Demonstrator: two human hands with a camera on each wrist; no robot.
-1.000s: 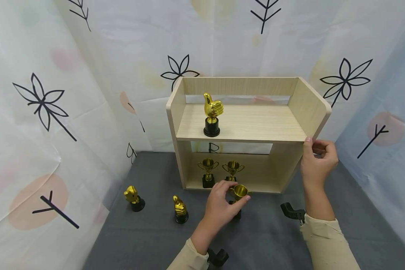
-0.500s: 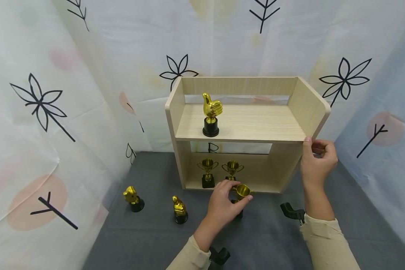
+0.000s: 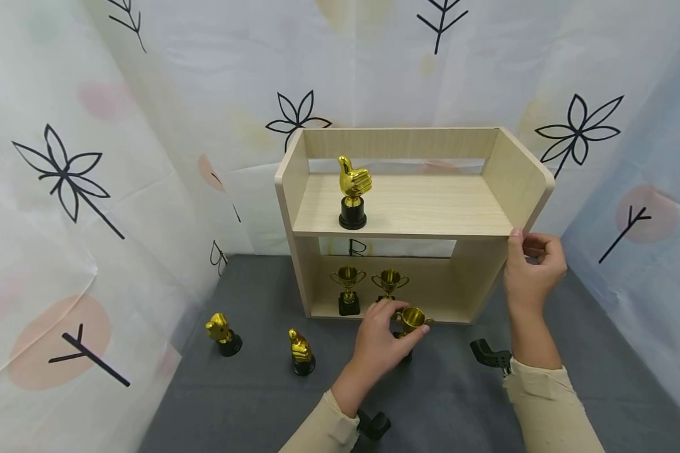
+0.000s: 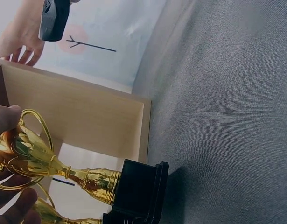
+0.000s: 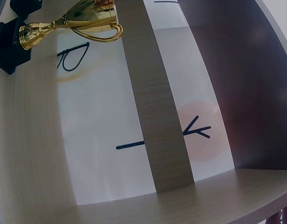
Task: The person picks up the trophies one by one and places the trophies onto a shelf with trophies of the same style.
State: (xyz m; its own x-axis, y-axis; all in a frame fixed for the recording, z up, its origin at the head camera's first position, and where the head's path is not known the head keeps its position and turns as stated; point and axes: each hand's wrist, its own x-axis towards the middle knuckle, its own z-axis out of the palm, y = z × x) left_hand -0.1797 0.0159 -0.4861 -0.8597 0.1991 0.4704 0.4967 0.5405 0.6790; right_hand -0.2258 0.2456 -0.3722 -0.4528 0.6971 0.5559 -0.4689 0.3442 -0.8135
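My left hand [image 3: 375, 345] grips a gold trophy cup [image 3: 413, 319] with a black base, just in front of the shelf unit's lower opening. In the left wrist view, thumb and fingers are around the bowl and handles of this upright cup [image 4: 99, 182]. Whether its base touches the cloth, I cannot tell. My right hand [image 3: 534, 272] holds the front edge of the wooden shelf unit's [image 3: 527, 179] right side panel. Two similar cups stand on the lower shelf: one at the left [image 3: 348, 286], and a middle one [image 3: 390, 280] partly hidden behind my left hand.
A gold thumbs-up trophy [image 3: 353, 189] stands on the upper shelf. On the grey cloth [image 3: 249, 409] at left are two small gold figures on black bases, a left one [image 3: 223, 333] and a right one [image 3: 301, 352]. Patterned white curtains [image 3: 396, 75] surround the back and sides.
My left hand has moved slightly to the right with the trophy cup, along the front of the shelf unit. The right hand stays on the side panel.
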